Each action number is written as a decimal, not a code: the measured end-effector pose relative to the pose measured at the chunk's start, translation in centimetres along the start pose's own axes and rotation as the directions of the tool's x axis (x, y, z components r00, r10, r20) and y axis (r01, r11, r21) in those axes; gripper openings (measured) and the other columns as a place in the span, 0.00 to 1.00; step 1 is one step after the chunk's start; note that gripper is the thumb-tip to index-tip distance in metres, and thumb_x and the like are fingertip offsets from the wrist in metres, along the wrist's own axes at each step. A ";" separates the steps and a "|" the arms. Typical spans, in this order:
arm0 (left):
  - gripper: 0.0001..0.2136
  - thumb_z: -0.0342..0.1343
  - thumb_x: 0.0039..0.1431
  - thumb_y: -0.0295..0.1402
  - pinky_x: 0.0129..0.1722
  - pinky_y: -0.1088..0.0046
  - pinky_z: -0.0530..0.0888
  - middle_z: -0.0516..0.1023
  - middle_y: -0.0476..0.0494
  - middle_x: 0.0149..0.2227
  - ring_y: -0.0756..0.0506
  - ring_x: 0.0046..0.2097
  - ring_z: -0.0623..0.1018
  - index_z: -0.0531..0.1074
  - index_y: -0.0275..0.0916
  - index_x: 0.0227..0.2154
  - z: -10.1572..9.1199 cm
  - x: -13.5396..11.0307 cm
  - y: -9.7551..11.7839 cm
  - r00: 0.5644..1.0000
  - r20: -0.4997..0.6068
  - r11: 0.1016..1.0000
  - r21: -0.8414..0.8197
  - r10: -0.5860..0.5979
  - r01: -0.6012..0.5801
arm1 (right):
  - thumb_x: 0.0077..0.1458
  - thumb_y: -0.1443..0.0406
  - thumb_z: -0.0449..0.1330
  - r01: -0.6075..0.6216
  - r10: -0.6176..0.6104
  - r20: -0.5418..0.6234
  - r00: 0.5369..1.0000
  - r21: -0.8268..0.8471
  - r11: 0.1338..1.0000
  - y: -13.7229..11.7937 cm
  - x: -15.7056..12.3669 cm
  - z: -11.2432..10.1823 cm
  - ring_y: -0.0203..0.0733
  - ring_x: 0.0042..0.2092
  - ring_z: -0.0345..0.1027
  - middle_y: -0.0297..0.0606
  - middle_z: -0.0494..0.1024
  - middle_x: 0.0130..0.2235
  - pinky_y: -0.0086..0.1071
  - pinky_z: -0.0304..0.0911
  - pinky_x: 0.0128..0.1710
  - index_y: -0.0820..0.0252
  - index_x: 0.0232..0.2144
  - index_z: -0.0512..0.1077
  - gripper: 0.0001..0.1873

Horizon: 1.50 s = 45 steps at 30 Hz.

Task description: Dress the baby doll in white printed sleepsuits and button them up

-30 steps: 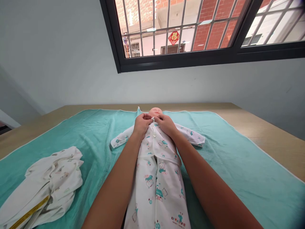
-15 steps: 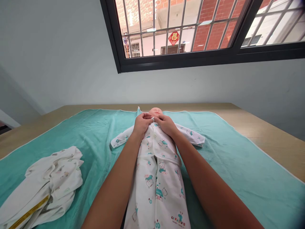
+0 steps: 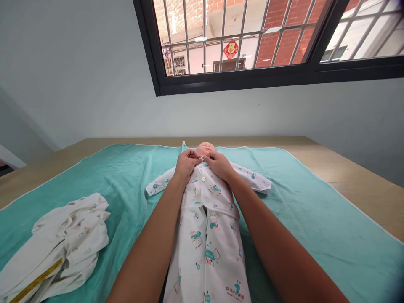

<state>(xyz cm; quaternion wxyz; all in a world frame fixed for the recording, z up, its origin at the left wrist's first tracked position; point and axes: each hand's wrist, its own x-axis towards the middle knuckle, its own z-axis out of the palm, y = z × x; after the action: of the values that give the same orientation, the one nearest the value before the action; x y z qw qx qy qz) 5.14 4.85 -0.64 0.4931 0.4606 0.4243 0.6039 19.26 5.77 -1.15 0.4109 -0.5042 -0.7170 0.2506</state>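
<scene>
A baby doll (image 3: 205, 148) lies on its back, dressed in a white baby outfit (image 3: 210, 219) printed with small bears and houses. Its sleeves spread to both sides. At the collar, just under the doll's chin, my left hand (image 3: 187, 163) pinches the left edge of the neckline. Opposite it, my right hand (image 3: 219, 164) is closed on the right edge of the collar, its fingertips almost meeting the left ones. Between them a bit of white cloth shows; any fastener there is hidden. Lower on the chest a button (image 3: 203, 179) is visible.
A turquoise blanket (image 3: 299, 223) covers most of the wooden table (image 3: 356, 168). On its left side lies a crumpled white printed cloth (image 3: 72, 240) with a yellow strip. Behind the table rise a pale wall and a barred window (image 3: 240, 84).
Both hands stay at the collar. The left fingers have curled in more tightly, and the pinched cloth has shifted slightly. The doll's head has moved a touch left.
</scene>
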 end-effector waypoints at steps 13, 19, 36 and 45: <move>0.06 0.62 0.45 0.29 0.35 0.71 0.68 0.78 0.46 0.29 0.46 0.33 0.75 0.74 0.39 0.28 0.1 -0.7 1.1 0.986 0.028 0.921 0.354 0.164 -0.163 | 0.56 0.57 0.53 -0.023 0.022 0.015 1.000 0.088 0.996 0.1 0.0 -0.1 0.43 0.40 0.66 0.37 0.77 0.37 0.34 0.57 0.39 0.58 0.29 0.72 0.13; 0.06 0.59 0.45 0.24 0.34 0.72 0.66 0.74 0.51 0.25 0.48 0.30 0.72 0.70 0.41 0.25 0.3 -0.4 0.6 0.941 -0.003 0.828 0.476 0.337 -0.295 | 0.51 0.57 0.57 -0.034 0.030 0.042 0.999 0.086 0.996 -0.4 -0.2 -0.3 0.40 0.36 0.64 0.32 0.74 0.32 0.32 0.57 0.35 0.58 0.25 0.68 0.11; 0.12 0.59 0.40 0.25 0.24 0.75 0.62 0.68 0.53 0.20 0.52 0.23 0.68 0.66 0.39 0.30 0.2 -0.5 1.7 0.989 -0.070 0.985 0.102 -0.132 0.139 | 0.47 0.61 0.62 0.061 -0.074 -0.124 0.990 -0.105 0.993 -0.8 -0.2 0.6 0.38 0.33 0.63 0.32 0.73 0.31 0.32 0.55 0.33 0.57 0.22 0.65 0.10; 0.08 0.58 0.41 0.25 0.26 0.76 0.62 0.66 0.55 0.21 0.54 0.23 0.65 0.65 0.39 0.24 0.8 -0.5 1.2 0.994 -0.101 0.991 0.118 -0.044 0.056 | 0.48 0.61 0.63 0.091 -0.104 -0.111 0.988 -0.118 0.989 -0.9 -0.2 0.5 0.38 0.33 0.64 0.33 0.74 0.32 0.32 0.55 0.34 0.57 0.22 0.66 0.10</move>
<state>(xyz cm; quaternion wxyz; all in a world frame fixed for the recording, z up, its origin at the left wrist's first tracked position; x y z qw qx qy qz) 5.68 4.21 0.57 0.4577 0.4486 0.4953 0.5865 18.40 5.29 -0.86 0.4348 -0.5049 -0.7285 0.1594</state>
